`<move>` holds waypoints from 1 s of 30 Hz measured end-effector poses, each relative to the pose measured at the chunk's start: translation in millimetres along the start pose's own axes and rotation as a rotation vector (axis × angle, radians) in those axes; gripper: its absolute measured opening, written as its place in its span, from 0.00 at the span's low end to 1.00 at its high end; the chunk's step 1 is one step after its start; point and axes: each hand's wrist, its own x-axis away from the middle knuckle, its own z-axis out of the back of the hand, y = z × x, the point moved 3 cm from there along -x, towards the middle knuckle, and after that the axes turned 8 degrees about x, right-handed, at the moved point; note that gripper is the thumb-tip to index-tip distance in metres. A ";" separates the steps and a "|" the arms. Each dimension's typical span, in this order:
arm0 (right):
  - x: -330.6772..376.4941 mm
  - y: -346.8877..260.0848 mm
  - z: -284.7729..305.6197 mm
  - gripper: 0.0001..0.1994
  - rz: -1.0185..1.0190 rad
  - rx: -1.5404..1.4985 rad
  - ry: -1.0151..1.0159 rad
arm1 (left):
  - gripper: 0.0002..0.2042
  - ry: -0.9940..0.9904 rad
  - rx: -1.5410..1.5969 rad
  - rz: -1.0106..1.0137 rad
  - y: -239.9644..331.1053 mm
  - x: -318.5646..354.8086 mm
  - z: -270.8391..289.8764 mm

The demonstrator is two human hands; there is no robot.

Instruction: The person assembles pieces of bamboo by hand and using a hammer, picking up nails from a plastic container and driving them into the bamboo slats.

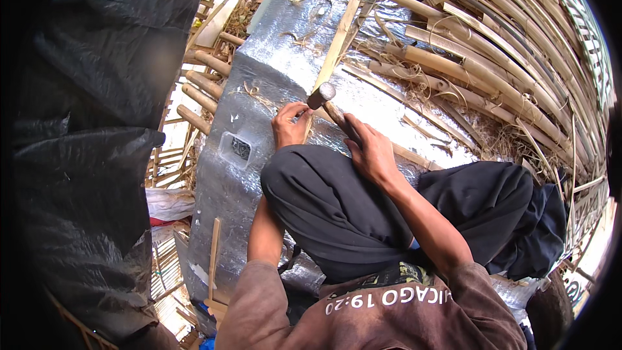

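The right hand [374,153] is gripping a hammer [317,98] over a bamboo strip [341,27]. Left of the hammer, the left hand [289,126] is curling narrowly, any grasped item hidden. Nearer than the hammer, a shirt [402,324] is bearing upside-down lettering [389,298].

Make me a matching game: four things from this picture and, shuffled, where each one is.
Things:
1. Hammer
2. Silver sheet
3. Black tarp
4. Bamboo poles

Places:
A. Along the picture's left side
B. At the picture's upper right
C. In the right hand
D. Beneath the seated person

Pairs: 1-C, 2-D, 3-A, 4-B
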 end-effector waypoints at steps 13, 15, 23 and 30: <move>-6.0 5.5 -5.3 0.25 0.075 0.121 0.037 | 0.08 0.000 0.045 0.008 0.8 0.5 -2.0; -5.9 3.1 -2.9 0.25 0.082 0.113 0.036 | 0.08 -0.008 0.053 0.030 -1.8 1.0 -2.0; -7.1 -0.8 -3.6 0.24 0.071 0.187 -0.005 | 0.08 -0.015 0.058 0.035 0.5 1.8 -1.4; -13.2 -8.8 6.6 0.25 0.129 0.180 0.022 | 0.07 0.011 0.068 0.052 -1.8 3.1 -2.6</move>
